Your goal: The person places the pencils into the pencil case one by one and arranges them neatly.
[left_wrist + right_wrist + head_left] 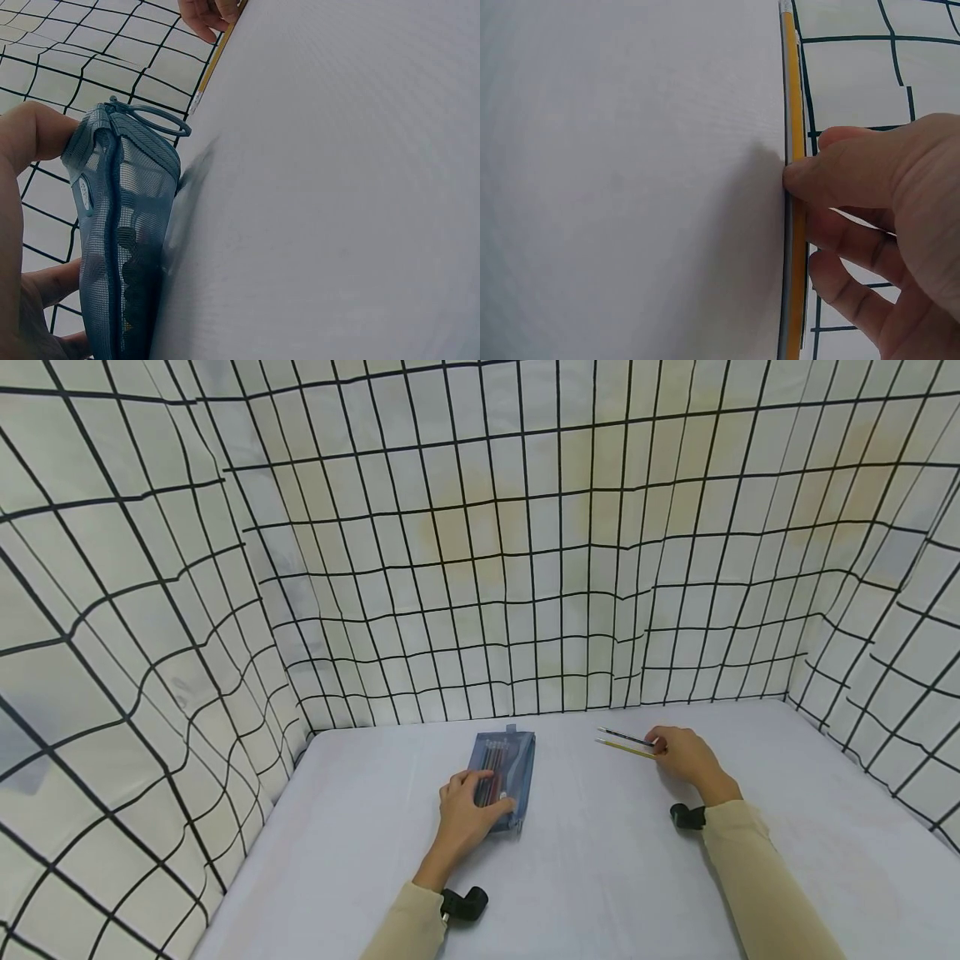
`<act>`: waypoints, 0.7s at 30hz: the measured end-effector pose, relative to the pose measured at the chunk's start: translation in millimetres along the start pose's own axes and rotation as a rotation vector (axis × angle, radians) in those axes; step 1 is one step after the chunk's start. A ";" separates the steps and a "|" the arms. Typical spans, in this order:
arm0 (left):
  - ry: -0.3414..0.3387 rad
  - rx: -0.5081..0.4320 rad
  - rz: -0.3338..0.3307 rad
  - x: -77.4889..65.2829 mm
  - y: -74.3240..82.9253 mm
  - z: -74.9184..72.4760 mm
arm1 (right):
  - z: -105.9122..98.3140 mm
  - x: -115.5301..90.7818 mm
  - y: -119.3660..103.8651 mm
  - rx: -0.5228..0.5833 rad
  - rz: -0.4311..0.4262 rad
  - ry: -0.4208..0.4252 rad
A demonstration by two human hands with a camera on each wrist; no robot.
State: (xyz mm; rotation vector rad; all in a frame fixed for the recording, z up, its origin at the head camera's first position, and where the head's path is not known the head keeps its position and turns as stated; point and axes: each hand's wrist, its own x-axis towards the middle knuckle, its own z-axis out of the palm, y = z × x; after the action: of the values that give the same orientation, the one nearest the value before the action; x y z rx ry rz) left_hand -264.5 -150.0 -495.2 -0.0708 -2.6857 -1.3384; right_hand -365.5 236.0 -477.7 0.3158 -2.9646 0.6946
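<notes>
A blue mesh pencil case (522,760) lies on the white table, with several pencils visible through its clear upper face. My left hand (463,814) holds it near its closer end, thumb toward the right corner and fingers toward the left. The zipper and a looped pull show on the case (139,195) in the left wrist view. To the right, my right hand (686,756) pinches a yellow pencil (626,748) and a dark pencil (626,737) at their right parts. Its thumb presses the yellow pencil (794,97) in the right wrist view; the dark one is mostly hidden there.
A white table (585,860) carries everything. White walls with a black grid (525,568) stand behind it and on both sides. Small black wrist cameras, left (465,904) and right (686,816), hang beside each wrist.
</notes>
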 end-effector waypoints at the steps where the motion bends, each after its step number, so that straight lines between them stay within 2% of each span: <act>1: 0.001 0.003 0.001 0.3 -0.4 0.0 | -0.5 -0.3 -0.6 0.001 0.002 -0.004; 10: 0.002 0.003 0.000 1.0 -1.3 0.6 | -3.8 -1.6 -3.7 -0.015 0.017 -0.036; 21: 0.000 0.008 -0.006 0.5 -1.1 0.4 | -7.0 -3.0 -6.1 0.017 0.033 -0.069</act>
State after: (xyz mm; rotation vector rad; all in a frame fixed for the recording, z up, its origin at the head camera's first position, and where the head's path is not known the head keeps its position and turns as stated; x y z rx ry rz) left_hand -265.1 -150.3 -496.3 -0.0617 -2.6931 -1.3288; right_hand -361.1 234.3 -469.1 0.2989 -3.0367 0.7273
